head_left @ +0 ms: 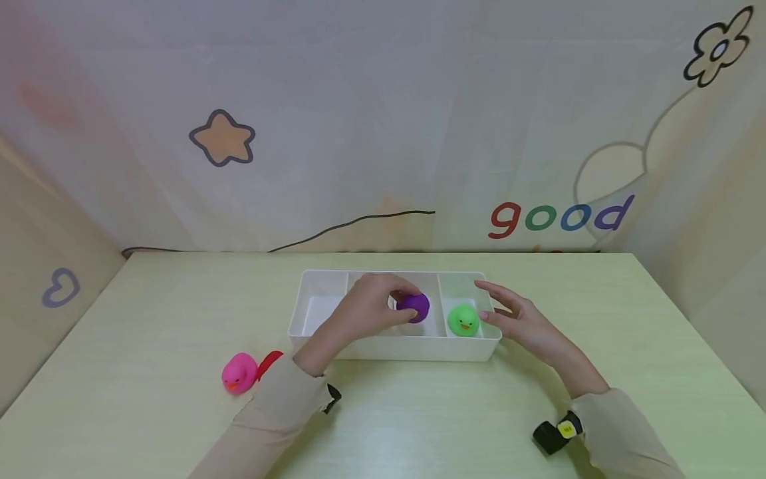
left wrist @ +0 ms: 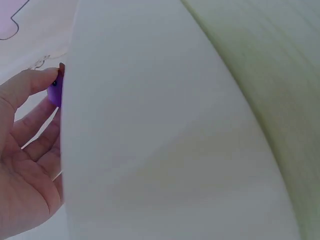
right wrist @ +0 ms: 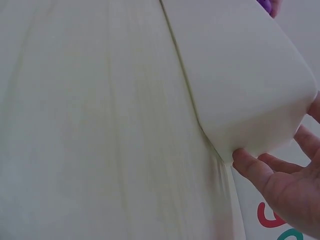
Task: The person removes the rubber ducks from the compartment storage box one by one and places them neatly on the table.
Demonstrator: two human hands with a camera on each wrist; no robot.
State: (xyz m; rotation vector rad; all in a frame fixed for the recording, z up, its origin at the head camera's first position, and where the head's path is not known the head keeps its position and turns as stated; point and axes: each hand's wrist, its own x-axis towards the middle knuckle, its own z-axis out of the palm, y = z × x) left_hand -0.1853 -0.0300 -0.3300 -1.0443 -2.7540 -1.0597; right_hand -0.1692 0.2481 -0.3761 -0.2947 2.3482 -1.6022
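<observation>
Closest to me I see two beige sleeves lying on the pale green counter [head_left: 149,319], each with a small black band at the wrist. A little farther out, on my left, a pink duck [head_left: 239,373] sits on the counter, and a small red thing [head_left: 269,362] lies right beside it; I cannot tell what that is. Next comes the long white tray [head_left: 395,348], which has three boxes in a row. My left hand [head_left: 364,311] reaches over the near wall into the middle box, and its fingers [head_left: 391,285] are curled around a purple duck [head_left: 414,307], gripping it from the top. In the left wrist view I see just a bit of purple past the white wall, with a fingertip on it. A green duck [head_left: 463,320] sits alone in the right box. My right hand [head_left: 519,318] is at the right end of the tray with its fingers straight and spread, holding nothing. In the right wrist view its thumb touches the tray's corner. The left box has no duck in it. Farthest away is the wall, with a star, a flower and the word "good" on it.
</observation>
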